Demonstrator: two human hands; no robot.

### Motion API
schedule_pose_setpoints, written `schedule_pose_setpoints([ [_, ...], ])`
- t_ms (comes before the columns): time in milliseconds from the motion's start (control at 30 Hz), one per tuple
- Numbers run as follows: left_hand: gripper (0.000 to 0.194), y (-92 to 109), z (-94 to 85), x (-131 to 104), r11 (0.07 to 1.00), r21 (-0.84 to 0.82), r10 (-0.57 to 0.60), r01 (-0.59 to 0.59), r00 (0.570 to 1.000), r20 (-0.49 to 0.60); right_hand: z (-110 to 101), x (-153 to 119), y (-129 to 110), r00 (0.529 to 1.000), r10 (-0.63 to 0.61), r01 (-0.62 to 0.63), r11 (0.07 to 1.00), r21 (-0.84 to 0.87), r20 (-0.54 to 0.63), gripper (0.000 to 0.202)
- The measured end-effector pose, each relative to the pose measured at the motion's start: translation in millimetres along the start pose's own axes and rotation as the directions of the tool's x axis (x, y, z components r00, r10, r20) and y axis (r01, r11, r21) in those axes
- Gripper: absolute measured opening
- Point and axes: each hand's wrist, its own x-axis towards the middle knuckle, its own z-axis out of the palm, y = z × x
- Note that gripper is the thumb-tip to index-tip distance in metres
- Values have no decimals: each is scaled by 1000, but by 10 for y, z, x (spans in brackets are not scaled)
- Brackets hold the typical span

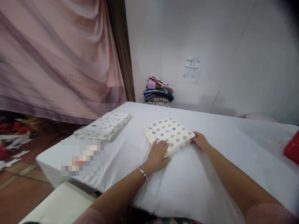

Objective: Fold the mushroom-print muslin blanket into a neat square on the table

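Note:
A folded white cloth (171, 133) printed with grey shapes and a few coloured ones lies near the middle of the white-covered table (210, 130). My left hand (157, 157) rests on its near left edge, fingers apart and palm down. At the cloth's right corner, my right hand (200, 140) has its fingers closed on the fabric. Another folded white cloth (105, 126) with small dark prints lies to the left on the table, touched by neither hand.
A stack of folded fabrics (158, 91) stands beyond the table's far edge by the wall. A red object (291, 149) is at the right edge. Pink curtain (70, 56) hangs at the left. A pale surface (60, 205) is at the lower left.

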Motion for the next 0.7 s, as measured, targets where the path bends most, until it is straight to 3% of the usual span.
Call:
schedule_pose_setpoints([
  [100,53,37,-81,-221,997,-69,-32,27,997,-69,24,-102,-50,987,-130,123,990,-76,-98,47],
  [200,37,-14,-136,-362,947,-256,-240,194,957,-165,160,-312,-215,880,-437,411,897,-165,-184,42],
  [267,27,-82,-141,-375,811,-456,-467,367,875,-126,298,-500,-420,802,-583,564,811,-155,-131,34],
  [367,18,-188,-133,-286,483,-706,-668,517,739,84,500,-761,-807,735,-678,675,732,-88,-1,24],
  [433,13,-254,-141,-191,335,-782,-698,525,696,169,600,-872,-1051,743,-665,670,740,-66,83,21],
  [500,8,-319,-156,-95,277,-806,-713,523,674,193,674,-923,-1245,784,-599,618,779,-111,160,20],
  [567,5,-385,-158,-17,280,-793,-722,541,663,197,737,-930,-1382,825,-517,560,803,-203,230,21],
  [700,5,-477,-75,46,359,-739,-729,570,666,159,860,-881,-1512,860,-403,502,779,-375,315,22],
])
